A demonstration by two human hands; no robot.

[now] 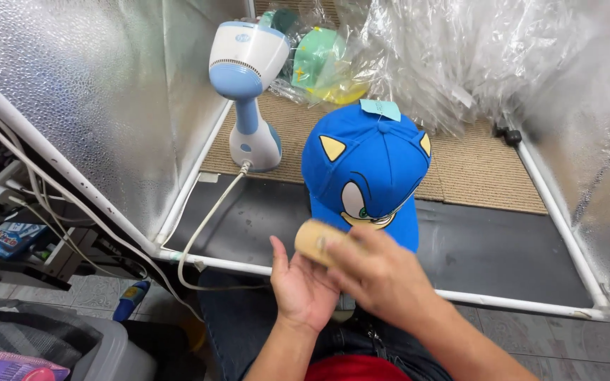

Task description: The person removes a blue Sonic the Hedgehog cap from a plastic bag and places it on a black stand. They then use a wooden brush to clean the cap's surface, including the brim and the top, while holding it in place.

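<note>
The blue cap [366,169] is sitting at frame centre, crown up, brim toward the lower edge, with yellow ears, a cartoon face and a pale teal tag [380,109] on top. It is resting where the tan mat [474,169] is meeting the dark floor panel [488,247].

The left hand [303,286] is lying palm up, fingers loosely spread, just below the brim, at lower centre. The right hand [383,271] is crossing over it, fingers curled around a tan brush [317,240]; the brush's rounded end is showing between the two hands, touching or nearly touching the brim. Motion blur is softening the right hand, so its exact hold is hard to make out.

A white and blue steamer [247,85] is standing upright at upper centre-left, well apart from the hands, its cord [202,226] running down over the white frame tube [234,267]. Crinkled plastic bags [453,56] are piling up at upper right, with green and yellow items [323,67] inside that cannot be identified. Silver sheeting [93,92] is walling both sides.

At lower left, a grey bin [100,349] is cut off by the frame edge, and cables and a small blue box [8,238] are lying in shadow. The right hand is hiding the brim's front edge.
</note>
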